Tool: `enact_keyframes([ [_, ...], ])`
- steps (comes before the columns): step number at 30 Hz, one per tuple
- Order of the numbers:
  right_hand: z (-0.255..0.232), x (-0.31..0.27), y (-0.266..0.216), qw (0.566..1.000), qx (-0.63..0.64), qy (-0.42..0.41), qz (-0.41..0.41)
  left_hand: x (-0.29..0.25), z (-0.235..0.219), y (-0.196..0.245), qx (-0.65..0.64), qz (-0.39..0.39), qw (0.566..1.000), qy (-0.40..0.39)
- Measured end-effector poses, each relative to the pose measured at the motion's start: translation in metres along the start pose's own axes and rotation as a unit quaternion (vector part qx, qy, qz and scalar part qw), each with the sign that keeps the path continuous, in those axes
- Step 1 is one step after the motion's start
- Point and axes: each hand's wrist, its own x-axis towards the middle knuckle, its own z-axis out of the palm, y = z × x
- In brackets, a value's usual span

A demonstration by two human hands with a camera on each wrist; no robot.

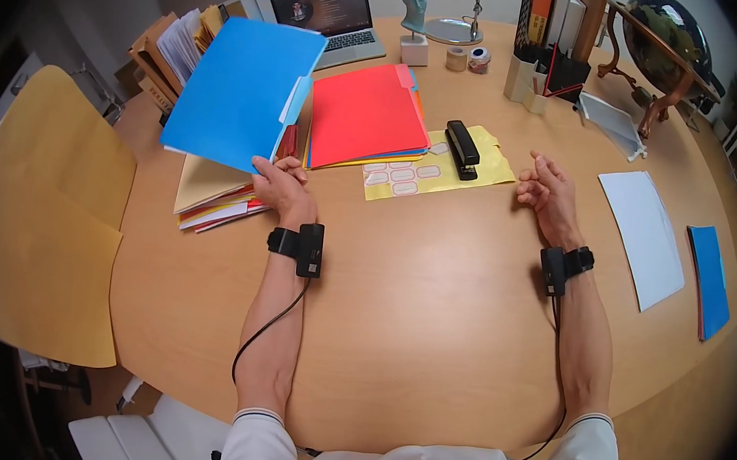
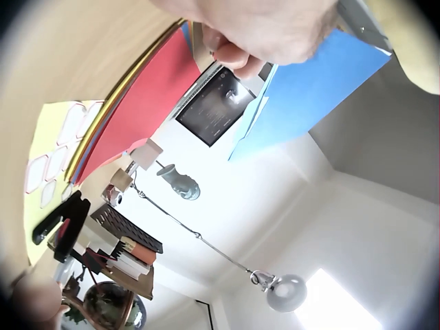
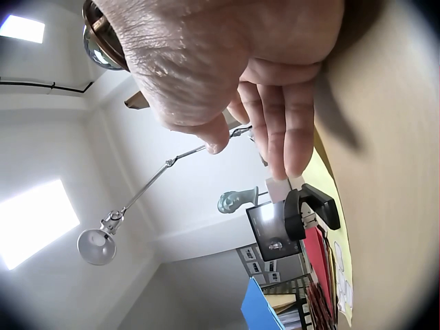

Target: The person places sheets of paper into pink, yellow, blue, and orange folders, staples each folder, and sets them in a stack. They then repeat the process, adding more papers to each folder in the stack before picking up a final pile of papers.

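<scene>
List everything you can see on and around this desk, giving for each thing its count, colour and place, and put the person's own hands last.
blue folder: one, blue, lifted at left
folder stack: one, mixed colours, under the lifted folder
red folder: one, red, desk centre
stapler: one, black, on yellow sheet
yellow sheet: one, yellow, centre
laptop: one, dark, far side
bust: one, teal, far side
white paper: one, white, right
globe: one, dark, far right
left hand: grips the blue folder's edge
right hand: loosely curled, holds nothing
</scene>
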Motion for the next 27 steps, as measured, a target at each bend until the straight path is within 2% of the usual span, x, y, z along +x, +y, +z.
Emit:
enact_keyframes([
  [5,0.0,0.0,0.001,1.0,-0.012,0.003,-0.002,0.004,-0.001,-0.005,-0.035,-0.06,0.994,0.082],
  [6,0.001,-0.001,0.0,1.0,-0.012,0.004,-0.002,0.006,0.0,-0.006,-0.035,-0.061,0.994,0.081],
  [8,0.003,-0.002,-0.002,1.0,-0.016,0.004,-0.002,0.009,0.001,-0.006,-0.041,-0.068,0.989,0.127],
  [15,0.004,-0.004,-0.003,1.0,-0.028,-0.001,-0.004,0.019,-0.007,-0.014,-0.014,-0.069,0.991,0.116],
  [18,0.003,-0.003,-0.002,1.0,-0.029,-0.003,-0.003,0.014,-0.001,-0.01,-0.052,-0.071,0.986,0.138],
  [21,0.003,-0.003,-0.002,0.999,-0.032,-0.004,-0.004,-0.004,0.007,0.002,-0.083,-0.106,0.98,0.148],
  [23,0.004,-0.003,-0.003,0.999,-0.036,-0.001,-0.002,-0.001,-0.001,-0.009,0.089,-0.096,0.99,-0.042],
  [24,0.003,-0.003,-0.003,0.999,-0.036,0.0,-0.002,-0.002,-0.001,-0.013,0.089,-0.097,0.99,-0.043],
  [25,0.003,-0.003,-0.003,0.999,-0.042,0.001,0.0,-0.003,0.0,-0.017,0.216,0.029,0.97,-0.106],
  [26,0.003,-0.003,-0.003,0.999,-0.049,0.001,0.003,-0.004,0.001,-0.02,0.334,0.154,0.915,-0.164],
  [27,0.003,-0.004,-0.004,0.999,-0.049,0.004,0.003,-0.005,0.002,-0.023,0.334,0.153,0.915,-0.166],
])
